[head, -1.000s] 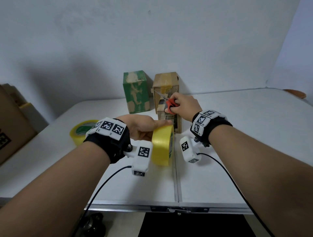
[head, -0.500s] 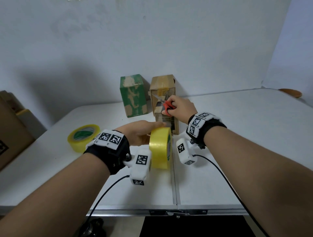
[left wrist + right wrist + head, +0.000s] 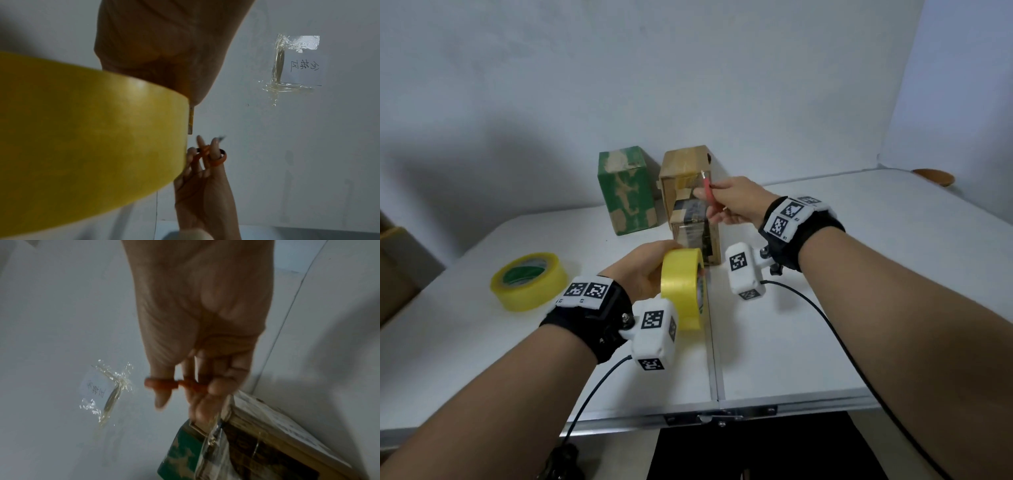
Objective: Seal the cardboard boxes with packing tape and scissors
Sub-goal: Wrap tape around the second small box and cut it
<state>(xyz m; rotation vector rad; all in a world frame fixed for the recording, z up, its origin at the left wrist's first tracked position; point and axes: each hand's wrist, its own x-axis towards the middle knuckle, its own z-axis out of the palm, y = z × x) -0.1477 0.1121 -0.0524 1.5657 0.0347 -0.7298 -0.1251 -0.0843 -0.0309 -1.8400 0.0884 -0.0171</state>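
Head view, centre of frame: the left hand (image 3: 645,269) grips a roll of yellow tape (image 3: 683,289) held on edge above the white table (image 3: 825,342), fingers curled over the top of the roll, thumb side hidden. In the left wrist view the same roll fills the lower left of the frame, with a short tab of tape (image 3: 191,121) standing out at its right edge.

Right of centre, higher up: the right hand (image 3: 739,202) holds red-handled scissors (image 3: 709,193), thumb and a finger through the loops. The tips point up and touch, or nearly touch, the upper front of the brown box (image 3: 690,202); which one, cannot tell. Right wrist view shows the red loops (image 3: 162,383) around thumb and finger, blurred; whether the blades are apart or together cannot be told.

The brown box stands upright at mid-frame toward the back of the table, with yellowish tape across its top front edge and a dark printed panel lower down. A green box (image 3: 626,190) stands just beside it on the left, upright, a narrow gap between them.

Left of the frame: a second tape roll (image 3: 529,281), yellow with a green core label, lies flat on the table, well apart from both hands.

Far left edge: part of a large cardboard carton (image 3: 393,274). Upper right, at the table's far edge: a brown oval object (image 3: 933,176), too small to identify. Both wrist views show a small paper note (image 3: 302,66) taped to a pale surface.
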